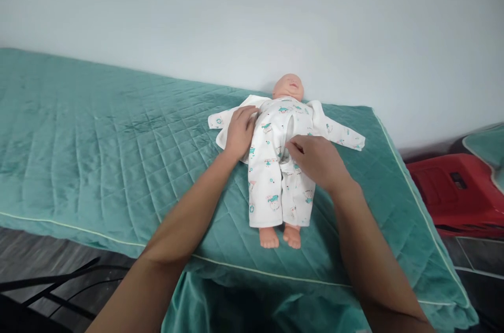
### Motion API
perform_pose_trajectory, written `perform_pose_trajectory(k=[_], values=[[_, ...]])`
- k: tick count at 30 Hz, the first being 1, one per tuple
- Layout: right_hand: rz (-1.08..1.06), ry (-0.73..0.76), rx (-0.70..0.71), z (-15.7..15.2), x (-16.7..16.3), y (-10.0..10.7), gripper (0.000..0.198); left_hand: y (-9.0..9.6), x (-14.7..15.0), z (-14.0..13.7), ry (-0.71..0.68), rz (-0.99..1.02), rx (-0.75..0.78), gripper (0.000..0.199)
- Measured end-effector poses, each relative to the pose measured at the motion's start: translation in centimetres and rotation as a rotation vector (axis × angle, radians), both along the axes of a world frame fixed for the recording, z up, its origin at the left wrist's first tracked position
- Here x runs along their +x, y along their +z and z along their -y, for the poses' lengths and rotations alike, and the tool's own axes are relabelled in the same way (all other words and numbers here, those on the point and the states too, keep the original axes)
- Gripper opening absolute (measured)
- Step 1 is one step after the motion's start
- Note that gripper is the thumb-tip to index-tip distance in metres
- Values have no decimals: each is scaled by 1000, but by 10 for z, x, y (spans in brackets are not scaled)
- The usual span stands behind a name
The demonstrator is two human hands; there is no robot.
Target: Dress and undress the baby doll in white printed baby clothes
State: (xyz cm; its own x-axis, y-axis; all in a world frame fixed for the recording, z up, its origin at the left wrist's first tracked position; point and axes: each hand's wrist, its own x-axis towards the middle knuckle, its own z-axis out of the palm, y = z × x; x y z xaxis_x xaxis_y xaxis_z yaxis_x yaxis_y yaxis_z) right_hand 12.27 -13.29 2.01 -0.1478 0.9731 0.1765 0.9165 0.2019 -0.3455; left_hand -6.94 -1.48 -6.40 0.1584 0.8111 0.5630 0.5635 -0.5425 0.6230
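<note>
A baby doll [290,85] lies on its back on a green quilted cover [165,165], its head toward the wall and bare feet toward me. It wears white printed baby trousers [265,175], drawn high over the torso, with a slit down the front middle. A white baby jacket [342,134] is spread under the doll, sleeves out to both sides. My left hand [239,132] rests on the clothing at the doll's side, fingers stretched out. Over the slit, my right hand [317,158] is closed with thumb and fingers pinched at the trousers' fabric; its fingertips are partly hidden.
Behind the bed stands a plain pale wall [197,18]. To the right, below the bed's edge, is a red plastic chair or stool [437,180]. Black metal bars [59,280] and a cable lie at the lower left over a grey wooden floor [31,249].
</note>
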Motion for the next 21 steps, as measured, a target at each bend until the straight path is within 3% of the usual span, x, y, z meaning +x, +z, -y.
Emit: perform_pose_trajectory(k=[4, 7, 9, 14, 18, 21], values=[[-477, 97, -23, 23, 5, -20, 20, 6, -8, 63, 40, 35, 9, 28], [-837, 82, -108, 47, 12, -38, 19, 6, -16, 124, -25, 39, -64, 16], [-922, 84, -155, 65, 18, -44, 19, 5, -19, 161, -100, 27, -138, 14], [-593, 86, -211, 114, 32, -45, 12, 15, -15, 214, -300, -83, -193, 14], [-278, 7, -214, 144, 27, -54, 31, 33, 1, 221, -348, -250, -256, 11], [-82, -129, -180, 150, 15, -63, 21, 44, 15, 222, -308, -442, -298, 16]])
